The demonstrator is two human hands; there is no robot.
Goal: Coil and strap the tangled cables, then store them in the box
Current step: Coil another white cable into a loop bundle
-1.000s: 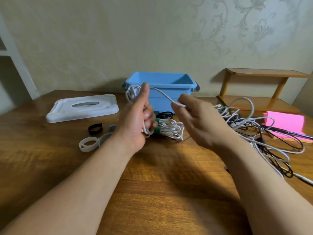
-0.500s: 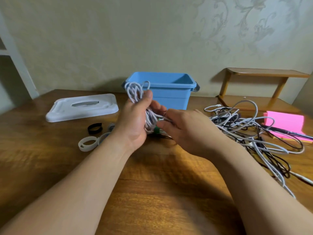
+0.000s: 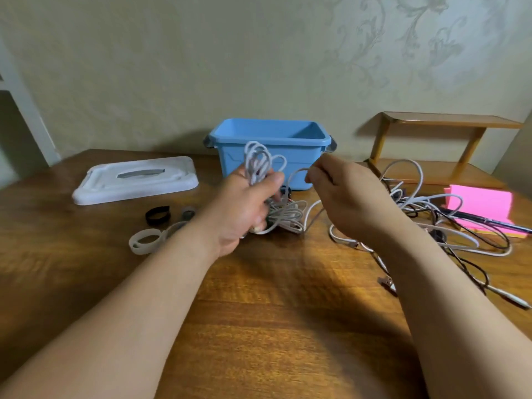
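1. The left hand (image 3: 244, 208) is just in front of the box (image 3: 308, 156), with its fingers curled round a white coil (image 3: 257, 161). The coil's loops stand up above the fist, against the box's front wall.
2. The right hand (image 3: 345, 197) is in front of the box's right corner. Its thumb and fingertips pinch a white cable (image 3: 296, 175), and the other fingers are curled in. From the pinch the cable arcs down toward the left hand.
3. The box stands open and upright at the back of the table (image 3: 273, 326). Most of its inside is hidden.
4. A white bundle (image 3: 288, 217) lies on the table in front of the box, partly under the left hand.
5. Right of the box sprawls a tangle (image 3: 431, 208) of white and black cables, and some strands pass under the right forearm.
6. Left of the box the lid (image 3: 135, 180) lies flat with its handle up.
7. A black strap (image 3: 157, 215) and a white strap (image 3: 146, 240) lie front-left of the box, near the left forearm.
8. Far right of the box a pink pad (image 3: 483, 208) touches the tangle.
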